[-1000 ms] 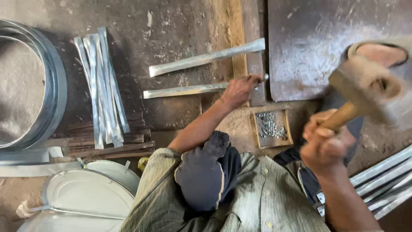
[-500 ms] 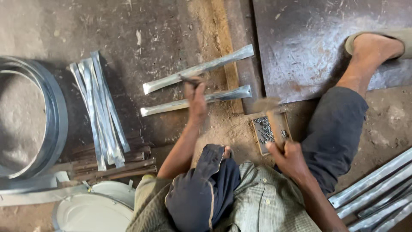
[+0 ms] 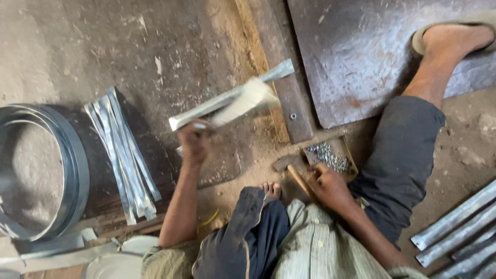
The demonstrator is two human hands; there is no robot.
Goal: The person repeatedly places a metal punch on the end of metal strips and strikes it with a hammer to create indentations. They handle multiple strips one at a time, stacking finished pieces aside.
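Gripping a bent metal strip point(image 3: 232, 103), the left hand point(image 3: 195, 142) lifts it off the floor point(image 3: 103, 46). Right hand point(image 3: 325, 186) is closed on the hammer point(image 3: 292, 173) by the nail tray point(image 3: 330, 155); flat strips point(image 3: 124, 160) look unworked.

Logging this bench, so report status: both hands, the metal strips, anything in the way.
Left hand lifting metal strips off the ground. Right hand on mallet handle, head down beside nail box. Nothing blocking.

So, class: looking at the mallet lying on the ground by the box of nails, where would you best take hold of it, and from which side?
Probably by the wooden handle, from its near end, where the right hand already rests. The handle slants toward the person, and the heavy head points away.
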